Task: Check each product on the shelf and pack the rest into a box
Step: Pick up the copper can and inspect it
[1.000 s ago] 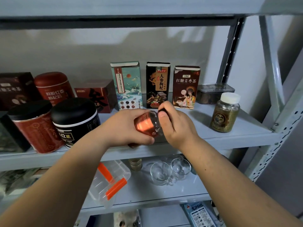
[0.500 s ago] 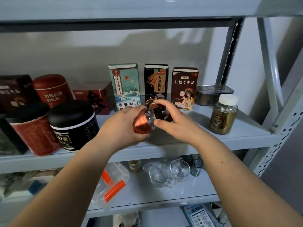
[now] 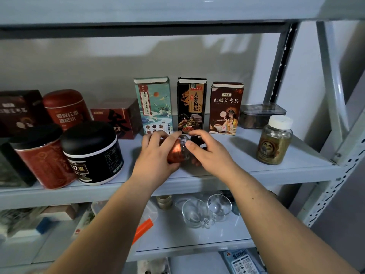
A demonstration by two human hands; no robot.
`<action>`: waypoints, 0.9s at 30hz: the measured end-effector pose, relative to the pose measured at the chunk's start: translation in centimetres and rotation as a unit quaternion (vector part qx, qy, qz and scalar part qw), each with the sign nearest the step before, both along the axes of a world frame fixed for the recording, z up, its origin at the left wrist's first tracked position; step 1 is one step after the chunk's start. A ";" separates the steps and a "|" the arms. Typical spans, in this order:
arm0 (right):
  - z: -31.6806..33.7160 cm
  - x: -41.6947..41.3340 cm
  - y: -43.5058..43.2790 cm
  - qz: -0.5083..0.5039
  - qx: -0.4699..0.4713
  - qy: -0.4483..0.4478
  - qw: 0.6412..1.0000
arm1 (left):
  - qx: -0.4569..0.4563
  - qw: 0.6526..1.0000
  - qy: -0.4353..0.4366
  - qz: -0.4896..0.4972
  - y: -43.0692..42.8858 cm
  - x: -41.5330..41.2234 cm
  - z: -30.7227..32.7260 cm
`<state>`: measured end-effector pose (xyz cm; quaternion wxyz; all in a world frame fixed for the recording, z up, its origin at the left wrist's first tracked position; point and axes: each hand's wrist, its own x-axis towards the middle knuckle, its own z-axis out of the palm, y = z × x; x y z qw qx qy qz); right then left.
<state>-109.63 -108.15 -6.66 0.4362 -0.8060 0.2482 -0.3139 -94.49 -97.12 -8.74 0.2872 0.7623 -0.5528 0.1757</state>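
Observation:
A small clear jar with an orange-red label (image 3: pixel 177 150) lies tilted between both hands, low over the grey shelf (image 3: pixel 237 167). My left hand (image 3: pixel 156 155) grips its labelled body from the left. My right hand (image 3: pixel 207 150) holds its other end, thumb on the clear part and fingers over a dark cap that is mostly hidden. Behind the hands stand three upright tea boxes: a teal box (image 3: pixel 153 104), a black box (image 3: pixel 191 103) and a brown box (image 3: pixel 226 107).
On the same shelf: a black-lidded black tub (image 3: pixel 92 153), a red canister (image 3: pixel 43 161), a red tin (image 3: pixel 66 109), dark red boxes (image 3: pixel 116 117), a white-capped jar (image 3: pixel 275 142) and a dark lidded container (image 3: pixel 260 114). Glass cups (image 3: pixel 205 211) sit on the lower shelf. A metal upright (image 3: pixel 339 107) stands right.
Both hands have carried the jar forward and down, from in front of the shelf edge to just above the shelf near the tea boxes. The jar has tilted further.

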 end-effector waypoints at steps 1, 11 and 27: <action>0.0 0.2 0.0 -0.011 0.002 -0.002 1.000 | -0.005 1.000 0.005 -0.002 -0.1 0.2 -0.2; -2.1 0.1 -1.0 0.082 0.160 -0.217 0.960 | -0.063 0.977 0.194 -0.059 0.8 1.7 -0.1; -2.4 -0.1 -0.9 0.116 0.144 -0.200 0.962 | -0.082 0.929 0.333 -0.137 1.1 1.9 0.2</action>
